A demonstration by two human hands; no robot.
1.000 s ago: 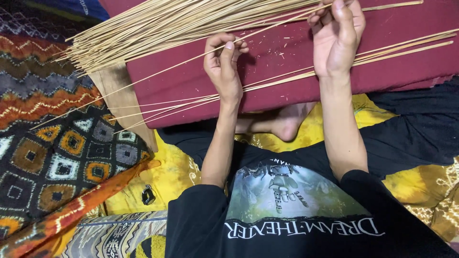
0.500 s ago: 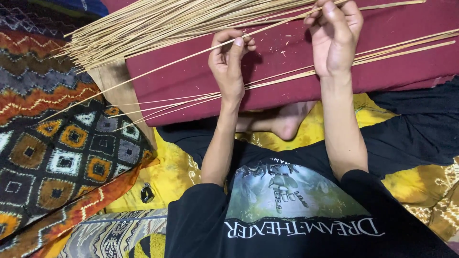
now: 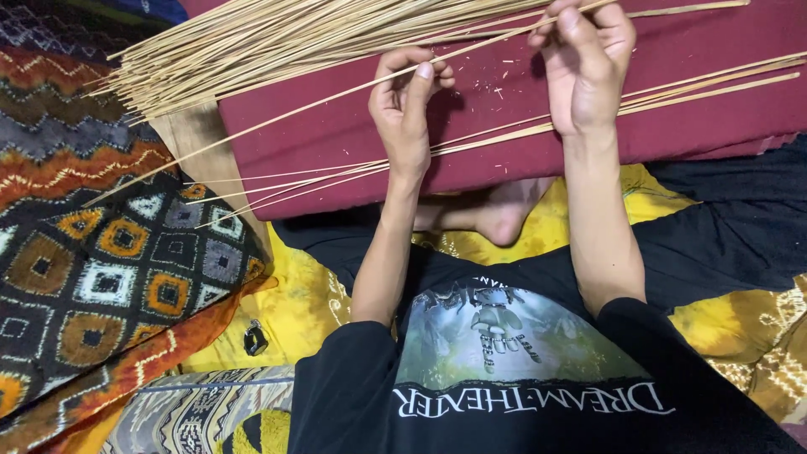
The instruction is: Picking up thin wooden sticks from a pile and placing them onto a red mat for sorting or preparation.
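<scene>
My left hand [image 3: 409,105] and my right hand [image 3: 586,60] both pinch one long thin bamboo stick [image 3: 277,119]. The stick slants from low on the left up to the top right, over a maroon cloth [image 3: 336,147]. My left hand grips it near the middle, my right hand near its upper end. A thick bundle of similar sticks [image 3: 277,42] lies fanned along the cloth's top edge. Several loose sticks [image 3: 672,94] lie across the cloth under my wrists.
Patterned woven blankets [image 3: 109,252] cover the left side. Yellow fabric [image 3: 294,311] lies under my black printed shirt [image 3: 521,378]. A bare foot [image 3: 496,220] shows below the maroon cloth. A wooden board edge [image 3: 197,147] sticks out at the cloth's left corner.
My left hand has moved up a little and its fingers have closed around the single stick. The right hand stays near the stick's upper end.
</scene>
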